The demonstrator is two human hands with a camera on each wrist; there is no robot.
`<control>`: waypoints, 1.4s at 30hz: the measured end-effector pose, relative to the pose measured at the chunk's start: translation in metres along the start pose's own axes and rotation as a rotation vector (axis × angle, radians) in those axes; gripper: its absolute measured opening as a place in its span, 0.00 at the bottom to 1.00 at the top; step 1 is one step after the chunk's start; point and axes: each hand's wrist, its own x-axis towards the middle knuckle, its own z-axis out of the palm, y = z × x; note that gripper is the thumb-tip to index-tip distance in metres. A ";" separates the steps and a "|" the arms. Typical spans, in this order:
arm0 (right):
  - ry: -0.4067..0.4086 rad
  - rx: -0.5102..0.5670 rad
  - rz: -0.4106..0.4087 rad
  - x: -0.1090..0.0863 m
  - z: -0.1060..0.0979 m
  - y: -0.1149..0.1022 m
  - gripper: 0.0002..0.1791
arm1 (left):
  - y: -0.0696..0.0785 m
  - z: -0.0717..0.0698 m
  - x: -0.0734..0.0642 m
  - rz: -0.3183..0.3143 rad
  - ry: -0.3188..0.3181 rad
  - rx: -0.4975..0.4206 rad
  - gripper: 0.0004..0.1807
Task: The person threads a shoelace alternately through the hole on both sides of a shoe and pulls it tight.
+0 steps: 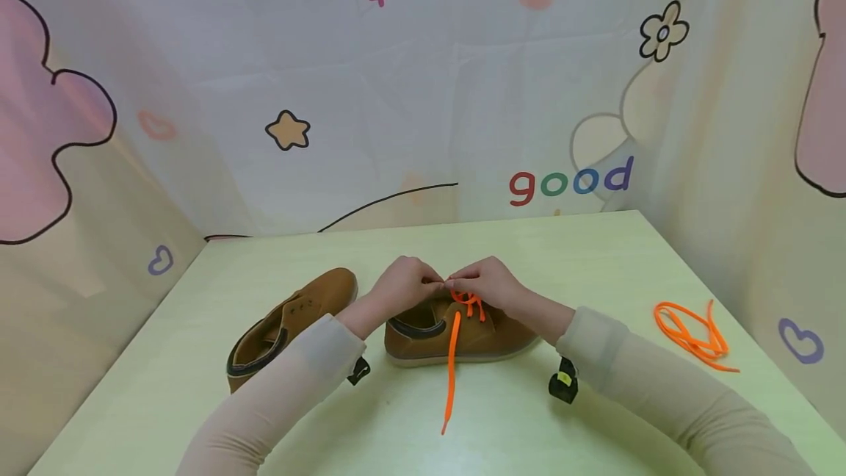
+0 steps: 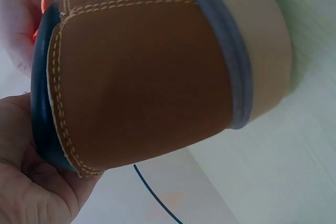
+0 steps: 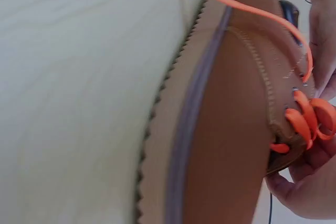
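A brown lace-up shoe [image 1: 509, 336] stands on the table, toe to the right, with an orange shoelace [image 1: 452, 366] partly threaded through its eyelets. One lace end hangs over the near side onto the table. My left hand [image 1: 406, 285] is over the shoe's opening, thumb and fingers pinched together at the lace by the far eyelets. Fingertip to fingertip with it, my right hand [image 1: 492, 285] pinches the lace above the tongue. Orange loops [image 3: 299, 121] bulge beside the right fingers in the right wrist view. The left wrist view shows the stitched heel [image 2: 142, 82], which hides the left fingertips.
A second brown shoe [image 1: 330, 289], with no lace in its eyelets, lies left of the hands, partly behind the left sleeve. Another orange shoelace [image 1: 694, 336] is loosely coiled near the table's right edge. Printed curtains [image 1: 396, 94] surround the table at the back and sides.
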 end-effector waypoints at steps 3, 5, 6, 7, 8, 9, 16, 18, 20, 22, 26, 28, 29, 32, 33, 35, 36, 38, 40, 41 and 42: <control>0.014 0.097 0.045 0.000 -0.003 0.002 0.17 | 0.001 -0.001 0.001 -0.002 -0.002 0.004 0.10; 0.027 0.165 0.081 0.002 -0.007 0.000 0.19 | 0.002 -0.002 0.002 -0.002 -0.008 0.003 0.10; 0.031 0.185 0.092 0.003 -0.010 -0.002 0.19 | 0.002 -0.002 0.003 0.000 -0.010 0.005 0.10; 0.037 0.199 0.099 0.004 -0.014 -0.004 0.20 | 0.002 -0.003 0.003 0.003 -0.014 0.010 0.10; 0.043 0.199 0.099 0.006 -0.018 -0.008 0.20 | 0.002 -0.004 0.003 0.004 -0.019 0.015 0.10; 0.045 0.189 0.091 0.008 -0.022 -0.013 0.19 | 0.002 -0.004 0.003 0.002 -0.025 0.018 0.10; 0.128 0.200 0.023 0.022 -0.064 -0.057 0.20 | 0.002 -0.006 0.001 0.024 -0.046 0.026 0.11; 0.156 0.206 0.005 0.025 -0.074 -0.066 0.19 | 0.002 -0.005 0.000 0.048 -0.041 0.033 0.11; 0.183 0.233 0.000 0.027 -0.081 -0.073 0.19 | 0.001 -0.003 -0.001 0.068 -0.038 0.045 0.11; 0.207 0.282 0.008 0.031 -0.085 -0.076 0.18 | 0.001 -0.002 -0.002 0.084 -0.029 0.058 0.11; 0.207 0.334 0.051 0.039 -0.088 -0.073 0.18 | 0.000 -0.003 -0.003 0.090 -0.040 0.056 0.11; 0.151 0.269 0.073 0.039 -0.084 -0.066 0.19 | -0.002 -0.004 -0.004 0.080 -0.069 0.028 0.12; 0.117 0.220 0.080 0.037 -0.080 -0.061 0.20 | -0.004 -0.004 -0.006 0.072 -0.090 0.012 0.13; 0.022 0.073 0.042 0.023 -0.069 -0.043 0.21 | -0.012 -0.008 -0.015 0.052 -0.167 -0.033 0.19; 0.001 0.027 0.015 0.015 -0.066 -0.037 0.21 | -0.017 -0.010 -0.018 0.047 -0.197 -0.055 0.22; -0.028 -0.050 -0.046 -0.001 -0.061 -0.026 0.19 | -0.025 -0.014 -0.027 0.027 -0.261 -0.107 0.27; -0.038 -0.075 -0.073 -0.009 -0.059 -0.021 0.18 | -0.030 -0.016 -0.032 0.020 -0.291 -0.135 0.30; -0.053 -0.115 -0.110 -0.026 -0.057 -0.015 0.16 | -0.038 -0.019 -0.042 0.000 -0.354 -0.204 0.35; -0.064 -0.131 -0.125 -0.042 -0.056 -0.009 0.15 | -0.044 -0.019 -0.050 -0.009 -0.393 -0.263 0.38; -0.068 -0.133 -0.119 -0.049 -0.057 -0.007 0.15 | -0.046 -0.019 -0.053 -0.007 -0.399 -0.279 0.39; -0.078 -0.126 -0.114 -0.057 -0.057 -0.005 0.15 | -0.047 -0.017 -0.055 -0.003 -0.396 -0.295 0.40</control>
